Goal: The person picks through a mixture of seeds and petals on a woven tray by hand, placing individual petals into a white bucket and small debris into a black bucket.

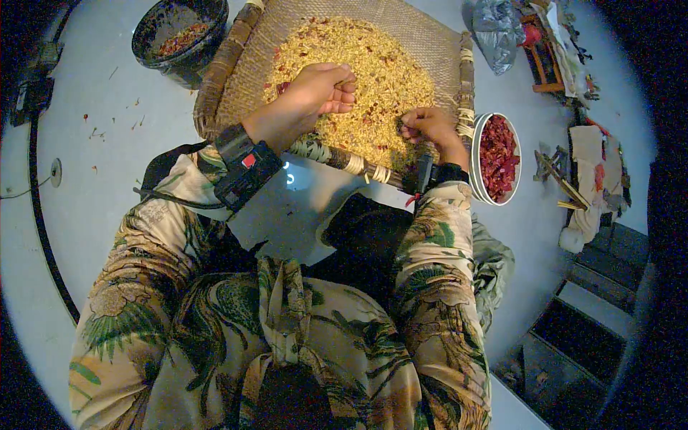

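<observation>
A woven winnowing tray [247,89] with a thick wooden rim lies in front of me, spread with yellow seeds [387,79] mixed with small dark red flakes. My left hand [326,89] hovers above the left part of the seeds, its fingers curled in; anything inside them is hidden. Over the near right part of the seeds is my right hand [430,127], thumb and fingertips pinched together. Something dark seems to be at those fingertips, too small to name. Just right of the tray stands a white bowl [517,161] full of dried red chili pieces [499,154].
A black bucket [154,54] holding reddish bits stands at the upper left. Scattered bits lie on the pale floor [93,186] below it. At the upper right are a clear plastic bag [496,36] and a wooden frame [548,61]. Cloths [586,172] lie farther right.
</observation>
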`<state>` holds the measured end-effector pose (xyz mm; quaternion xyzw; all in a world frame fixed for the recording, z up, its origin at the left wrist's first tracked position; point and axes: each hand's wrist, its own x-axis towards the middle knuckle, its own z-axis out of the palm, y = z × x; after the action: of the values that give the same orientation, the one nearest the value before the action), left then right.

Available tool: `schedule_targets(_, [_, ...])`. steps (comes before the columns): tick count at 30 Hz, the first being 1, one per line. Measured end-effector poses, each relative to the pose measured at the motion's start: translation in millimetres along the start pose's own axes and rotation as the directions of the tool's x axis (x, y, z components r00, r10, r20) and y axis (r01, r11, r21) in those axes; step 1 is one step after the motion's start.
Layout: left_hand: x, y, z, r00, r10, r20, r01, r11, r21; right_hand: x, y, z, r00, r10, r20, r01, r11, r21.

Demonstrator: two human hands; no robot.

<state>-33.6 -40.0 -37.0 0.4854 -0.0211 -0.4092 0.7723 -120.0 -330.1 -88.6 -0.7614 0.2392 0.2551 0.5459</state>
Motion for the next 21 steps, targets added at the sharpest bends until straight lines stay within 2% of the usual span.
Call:
schedule_targets(2, [-1.7, 1.5, 1.7, 1.0, -0.006, 0.003, 0.006, 1.0, 0.0, -1.7, -9.0, 11.4, 0.992, 0.034, 0.119, -0.031, 0.999, -0.024])
schedule_targets(5, [-1.0, -0.3, 2.0, 1.0, -0.005, 0.004, 0.005, 1.0, 0.007, 0.9, -16.5, 28.0, 0.981, 0.121, 0.151, -0.099, 0.984, -0.145])
schedule_targets(8, [-1.3, -0.9, 2.3, 1.0, -0.013, -0.005, 0.013, 1.0, 0.016, 5.5, -20.3, 39.7, 0.954, 0.168, 0.249, -0.134, 0.979, -0.151])
schedule_targets(11, [-3.3, 1.7, 4.4, 0.999, -0.022, -0.023, 0.023, 0.999, 0.049, 2.3, -28.7, 51.8, 0.965, 0.156, 0.212, -0.134, 0.984, -0.113])
schedule_targets(13, [-3.8, 3.1, 5.4, 0.999, -0.022, -0.032, 0.024, 0.998, 0.06, 2.1, -33.6, 59.0, 0.959, 0.11, 0.261, -0.116, 0.993, 0.011])
schedule_targets(15, [-3.5, 3.1, 5.6, 0.999, -0.018, -0.035, 0.02, 0.998, 0.054, 3.5, -37.5, 60.2, 0.976, -0.025, 0.218, -0.008, 0.988, 0.151])
schedule_targets(17, [-2.7, 2.1, 2.5, 1.0, -0.005, -0.011, 0.006, 0.999, 0.036, 9.9, -41.0, 59.1, 0.972, -0.229, 0.062, 0.203, 0.938, 0.282])
schedule_targets(20, [-4.2, 2.8, 2.0, 1.0, 0.007, -0.011, -0.007, 1.0, 0.02, 5.1, -46.7, 44.2, 0.958, -0.263, -0.113, 0.286, 0.9, 0.328])
schedule_targets(21, [-4.8, 3.4, 2.1, 1.0, 0.01, -0.015, -0.01, 1.0, 0.017, 2.5, -47.1, 41.0, 0.964, -0.219, -0.152, 0.257, 0.916, 0.31])
